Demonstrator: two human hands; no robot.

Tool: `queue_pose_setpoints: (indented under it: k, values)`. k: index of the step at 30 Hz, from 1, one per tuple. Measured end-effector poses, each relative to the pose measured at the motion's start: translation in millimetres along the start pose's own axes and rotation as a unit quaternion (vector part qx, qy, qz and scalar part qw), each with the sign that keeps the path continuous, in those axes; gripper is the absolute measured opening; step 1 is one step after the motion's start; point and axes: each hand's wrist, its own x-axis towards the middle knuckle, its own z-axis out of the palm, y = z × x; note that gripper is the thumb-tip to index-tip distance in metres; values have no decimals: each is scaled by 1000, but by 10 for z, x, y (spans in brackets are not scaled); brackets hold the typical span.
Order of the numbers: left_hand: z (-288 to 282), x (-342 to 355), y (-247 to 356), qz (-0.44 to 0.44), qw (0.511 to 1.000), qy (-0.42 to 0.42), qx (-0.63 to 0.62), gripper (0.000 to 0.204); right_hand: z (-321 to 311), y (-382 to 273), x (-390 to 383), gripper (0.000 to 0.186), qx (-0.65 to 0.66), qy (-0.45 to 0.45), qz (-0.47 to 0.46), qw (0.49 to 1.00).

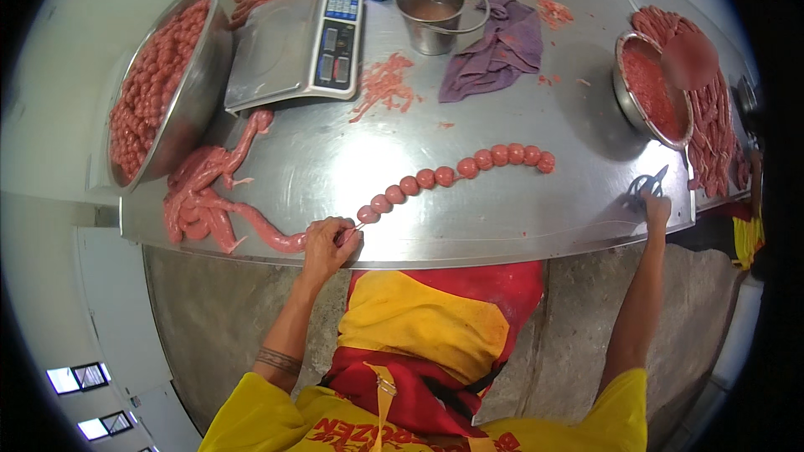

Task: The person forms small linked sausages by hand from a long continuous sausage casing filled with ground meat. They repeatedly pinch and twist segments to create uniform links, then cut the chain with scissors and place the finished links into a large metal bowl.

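My left hand [329, 241] is closed around a raw sausage casing filled with pink meat, near the table's front edge. To its left, the untied length of sausage [251, 222] loops back into a loose pile. On its right, a string of small round sausage links [425, 177] curves away across the metal. At the table's right front, my right hand [657, 208] has its fingers on a pair of scissors [646, 185], blades pointing away. A thin pale string [536, 231] runs along the front of the table between the hands.
A large steel bowl of round links [219, 59] stands at left beside a digital scale [272, 54]. Behind are a steel bucket [435, 40] and a purple cloth [494, 54]. At right, a tilted bowl of minced meat [626, 96] stands by piled long sausages [712, 125].
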Motion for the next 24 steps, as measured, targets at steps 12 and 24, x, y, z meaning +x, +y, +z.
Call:
queue_pose_setpoints:
  k: [12,24]
  values:
    - [-232,64,-354,-6,975,-62,-213,17,546,-2193,-4952,68,418,-751,22,511]
    - [-200,-120,-190,-24,981,76,-180,14,953,-2649,-4939,60,478,-643,-111,588]
